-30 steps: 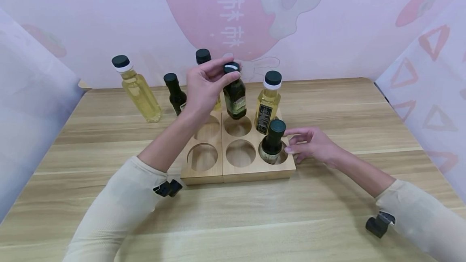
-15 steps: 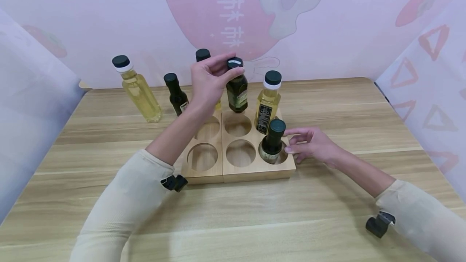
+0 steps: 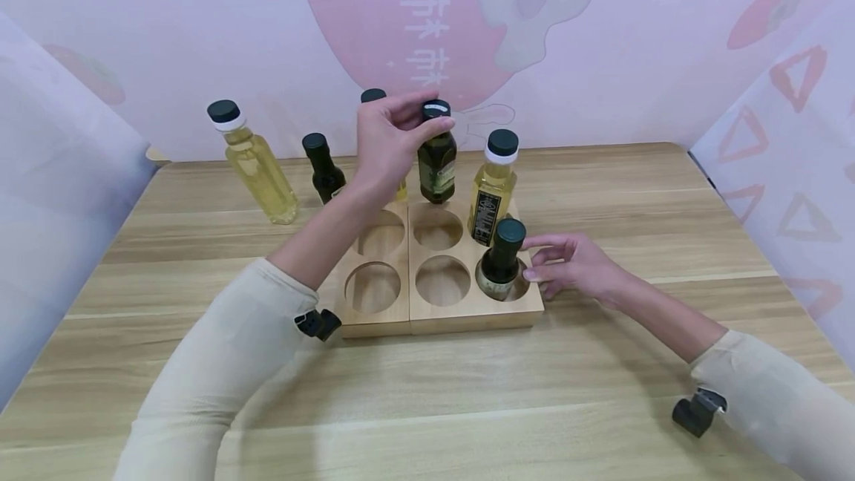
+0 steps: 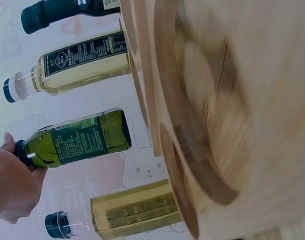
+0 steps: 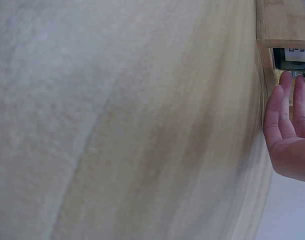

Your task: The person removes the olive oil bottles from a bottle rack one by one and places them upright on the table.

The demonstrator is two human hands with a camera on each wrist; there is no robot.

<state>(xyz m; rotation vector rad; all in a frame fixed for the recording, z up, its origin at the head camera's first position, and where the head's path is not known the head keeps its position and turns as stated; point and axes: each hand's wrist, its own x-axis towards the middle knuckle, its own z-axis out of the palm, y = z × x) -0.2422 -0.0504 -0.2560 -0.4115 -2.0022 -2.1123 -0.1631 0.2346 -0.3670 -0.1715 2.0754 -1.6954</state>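
Observation:
My left hand (image 3: 390, 139) holds a dark green glass bottle (image 3: 437, 173) by its black cap. In the left wrist view, the bottle (image 4: 85, 140) hangs with its base apart from the wooden rack (image 3: 467, 321), which has round holes. On the rack's right side rests my right hand (image 3: 574, 266), thumb by the rim. The right wrist view shows its fingers (image 5: 285, 110) fairly straight against the rack's end. Beside the thumb, a small dark bottle (image 3: 499, 262) leans in a front hole. Just behind it stands a yellow oil bottle (image 3: 493, 195) with a black label.
At the far left of the table stands another yellow oil bottle (image 3: 260, 173). A small dark bottle (image 3: 325, 169) stands left of my left forearm. Another black-capped bottle (image 3: 372, 95) with yellow contents is mostly hidden behind the left hand. A printed backdrop rises behind the table.
My left hand has lifted the green bottle higher and carried it slightly right and away from me. The right hand has stayed in place at the rack.

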